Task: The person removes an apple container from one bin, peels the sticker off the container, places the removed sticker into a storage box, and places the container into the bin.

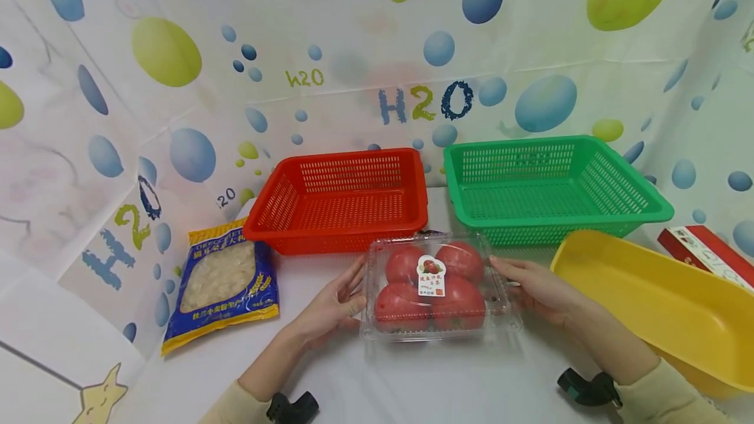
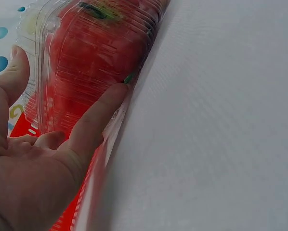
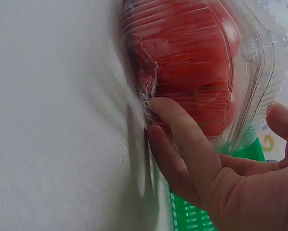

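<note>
Backdrop and table: white sheeting [image 1: 353, 31] with blue and green spots hangs behind a white tabletop [image 1: 436, 385].
Left hand [image 1: 332, 303]: at the box's left end, thumb apart from the fingers, one reaching almost straight along the low wall; touching, not clamped round it.
Right hand [image 1: 542, 290]: at the right end, thumb up by the rim, fingers apart, one tip at a lower corner; likewise not curled round.
Clear box [image 1: 437, 288]: between the hands, near side of the red basket; whether its whole base rests on the tabletop, I cannot tell.
Tomatoes [image 1: 459, 303]: four, two by two, inside.
Box direction: long axis looks left to right; the white sticker [image 1: 432, 277] on top reads upright from the near side.
Box handling: probably fairly heavy for thin, slippery, flexing plastic, with fruit that bruises; best held low, under both ends, not by the lid.
Far side: red basket [image 1: 353, 214] left, green basket [image 1: 559, 195] right.
Left: blue and yellow bag [image 1: 224, 280].
Right: yellow tub [image 1: 648, 306], red carton [image 1: 709, 254] beyond.
</note>
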Demonstrator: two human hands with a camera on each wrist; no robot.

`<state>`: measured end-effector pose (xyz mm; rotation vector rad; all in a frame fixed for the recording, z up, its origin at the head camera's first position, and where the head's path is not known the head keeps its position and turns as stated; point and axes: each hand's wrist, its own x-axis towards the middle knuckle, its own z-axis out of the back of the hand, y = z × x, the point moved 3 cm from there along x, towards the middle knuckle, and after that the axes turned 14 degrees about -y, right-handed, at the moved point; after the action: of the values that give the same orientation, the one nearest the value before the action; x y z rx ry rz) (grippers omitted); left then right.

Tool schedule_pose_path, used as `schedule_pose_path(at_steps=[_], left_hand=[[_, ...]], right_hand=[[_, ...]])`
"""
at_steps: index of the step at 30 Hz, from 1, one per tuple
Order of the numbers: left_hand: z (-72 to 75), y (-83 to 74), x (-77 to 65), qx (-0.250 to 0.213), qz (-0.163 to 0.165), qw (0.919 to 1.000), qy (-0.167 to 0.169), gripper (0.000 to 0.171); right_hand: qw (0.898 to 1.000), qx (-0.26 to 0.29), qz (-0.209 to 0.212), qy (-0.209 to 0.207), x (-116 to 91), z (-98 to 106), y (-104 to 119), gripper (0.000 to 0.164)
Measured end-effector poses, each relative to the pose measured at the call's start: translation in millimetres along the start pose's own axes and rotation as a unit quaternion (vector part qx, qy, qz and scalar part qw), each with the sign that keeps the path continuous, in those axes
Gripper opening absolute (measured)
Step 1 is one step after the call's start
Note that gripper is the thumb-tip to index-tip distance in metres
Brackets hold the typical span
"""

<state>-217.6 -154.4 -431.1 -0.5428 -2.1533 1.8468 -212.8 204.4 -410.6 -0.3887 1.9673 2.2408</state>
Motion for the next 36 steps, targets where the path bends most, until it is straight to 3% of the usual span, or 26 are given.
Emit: schedule_pose_path(at_steps=[14,23,27,32,36], left_hand=[[1.3,0.9,-0.3,-0.002,0.003,1.0000,0.000,0.096],[6.3,2.0,2.5,0.008,-0.007,0.9996,-0.028,0.088],[6.7,-1.9,2.6,0.010,-0.018,0.9976,-0.066,0.085],[3.8,-9.8,-0.2,0.075,-0.044,0.9872,-0.134,0.081],[-2.0,-19.0,-2.3,0.174,-0.084,0.9651,-0.177,0.078]], right_hand=[[1.000,-0.015,-0.002,-0.004,-2,0,1,0.075],[1.000,-0.006,0.007,-0.005,-4,5,10,0.075],[1.000,0.009,0.016,-0.004,-6,10,17,0.077],[0.998,0.009,0.056,-0.022,-8,20,34,0.071],[0.993,-0.029,0.110,-0.029,-13,28,56,0.064]])
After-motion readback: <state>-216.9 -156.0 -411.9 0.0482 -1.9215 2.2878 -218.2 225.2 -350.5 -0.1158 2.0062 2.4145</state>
